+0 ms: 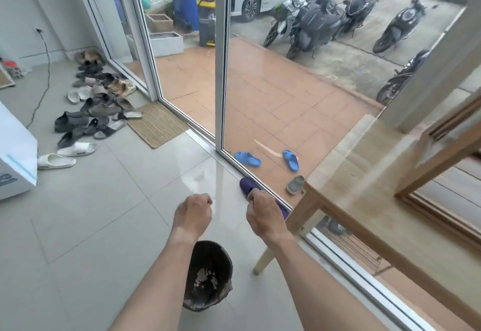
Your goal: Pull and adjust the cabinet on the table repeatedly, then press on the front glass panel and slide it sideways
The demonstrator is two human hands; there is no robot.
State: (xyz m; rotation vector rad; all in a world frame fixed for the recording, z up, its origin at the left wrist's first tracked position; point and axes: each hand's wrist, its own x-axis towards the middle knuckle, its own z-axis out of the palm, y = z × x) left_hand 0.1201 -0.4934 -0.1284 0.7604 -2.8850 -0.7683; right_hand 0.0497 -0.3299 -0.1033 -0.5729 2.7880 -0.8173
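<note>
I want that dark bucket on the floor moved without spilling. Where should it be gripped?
Grip the bucket by its open rim, reaching straight down from above: it stands upright beneath the forearms, mouth up, with debris inside. No handle shows. Both hands, left hand and right hand, could take opposite sides.

Purple slipper [250, 186] beside door track [234, 167]: rear part hidden behind right hand [264, 213]; contact between them not discernible. Left hand [192, 214], left of door track: fingers curled away from camera, contents not visible. Black bucket [208, 276] below hands: one side hidden by left forearm. White box [15, 156], far left of door track, was cut by frame edge. Wooden table [377, 200] blurred.
</note>
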